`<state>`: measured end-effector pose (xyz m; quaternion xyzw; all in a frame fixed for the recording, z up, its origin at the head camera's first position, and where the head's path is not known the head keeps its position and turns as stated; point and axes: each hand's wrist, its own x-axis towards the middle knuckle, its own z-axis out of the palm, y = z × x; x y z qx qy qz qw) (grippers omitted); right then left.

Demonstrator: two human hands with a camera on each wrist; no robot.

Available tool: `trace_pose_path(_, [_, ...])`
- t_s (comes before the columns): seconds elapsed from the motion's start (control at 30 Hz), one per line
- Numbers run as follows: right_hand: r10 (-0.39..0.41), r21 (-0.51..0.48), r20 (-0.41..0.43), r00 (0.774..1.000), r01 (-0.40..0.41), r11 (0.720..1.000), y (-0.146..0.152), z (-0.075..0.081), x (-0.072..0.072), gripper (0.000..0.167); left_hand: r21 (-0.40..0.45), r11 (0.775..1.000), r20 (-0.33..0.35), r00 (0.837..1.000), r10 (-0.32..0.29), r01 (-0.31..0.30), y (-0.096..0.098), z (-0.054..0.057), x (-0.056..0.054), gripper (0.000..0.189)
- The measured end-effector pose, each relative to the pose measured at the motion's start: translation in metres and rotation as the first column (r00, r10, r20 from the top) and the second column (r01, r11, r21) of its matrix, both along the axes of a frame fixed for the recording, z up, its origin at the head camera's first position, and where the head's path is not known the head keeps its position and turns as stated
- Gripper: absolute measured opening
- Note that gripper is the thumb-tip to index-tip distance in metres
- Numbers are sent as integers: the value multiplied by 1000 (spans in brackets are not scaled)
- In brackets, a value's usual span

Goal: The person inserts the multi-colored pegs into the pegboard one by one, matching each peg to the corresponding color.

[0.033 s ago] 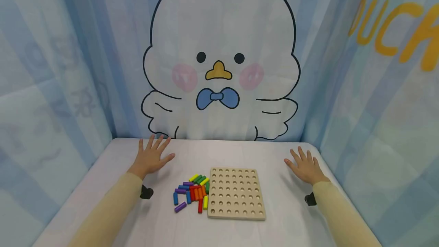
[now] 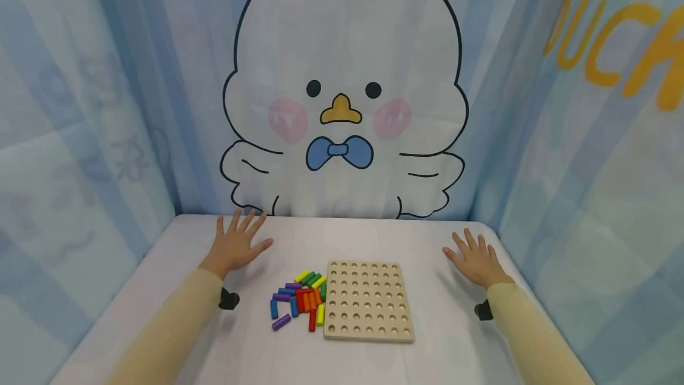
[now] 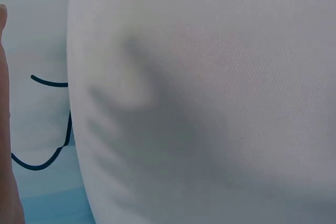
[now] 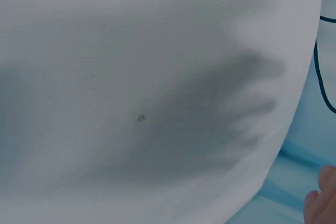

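My left hand (image 2: 232, 247) is held over the back left of the table, fingers straight and spread, holding nothing. Over the right side, my right hand (image 2: 475, 261) also has its fingers stretched out and holds nothing. Between them lies a square wooden pegboard (image 2: 369, 302) with rows of round holes, no pegs in them. Against its left edge is a loose pile of short pegs (image 2: 306, 300) in red, orange, yellow, green, blue and purple. In the left wrist view a strip of the hand (image 3: 6, 145) shows at the edge; in the right wrist view, fingertips (image 4: 325, 195) show at the lower right.
The white table (image 2: 352, 367) has rounded back corners. Behind it hangs a light blue curtain (image 2: 342, 189) with a large duck drawing; more curtain closes in both sides. A black wrist device (image 2: 228, 299) is under the left cuff, another (image 2: 483, 311) by the right.
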<state>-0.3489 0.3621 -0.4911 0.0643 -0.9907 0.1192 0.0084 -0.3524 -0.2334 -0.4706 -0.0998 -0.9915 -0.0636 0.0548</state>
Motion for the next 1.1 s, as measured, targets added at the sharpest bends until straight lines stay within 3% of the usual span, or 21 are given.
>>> trace_pose_path(0.23, [9, 19, 10, 1000, -10, 1000, -21, 9, 7, 79, -11, 1000, 14, 1000, -1, 2, 0, -3, -1, 82])
trace_pose_path(0.37, [70, 37, -38, 997, -68, 997, -38, 11, 9, 71, -11, 1000, 40, 999, -11, 12, 11, 1, 0, 77])
trace_pose_path(0.5, [153, 24, -36, 988, -153, 988, -57, 5, 17, 68, -20, 998, 92, 994, -61, 63, 29, 3, 7, 62])
trace_pose_path(0.73, [266, -65, 74, 961, -261, 963, -83, -10, 42, 79, 26, 992, 169, 977, -129, 127, 62, 2, 20, 38])
trace_pose_path(0.97, [288, -159, 188, 939, -260, 952, -96, -18, 63, 94, 94, 986, 266, 950, -161, 141, 87, -9, 25, 33])
trace_pose_path(1.1, [308, -178, 212, 928, -273, 945, -98, -24, 70, 100, 128, 985, 287, 946, -153, 120, 93, -16, 29, 31])
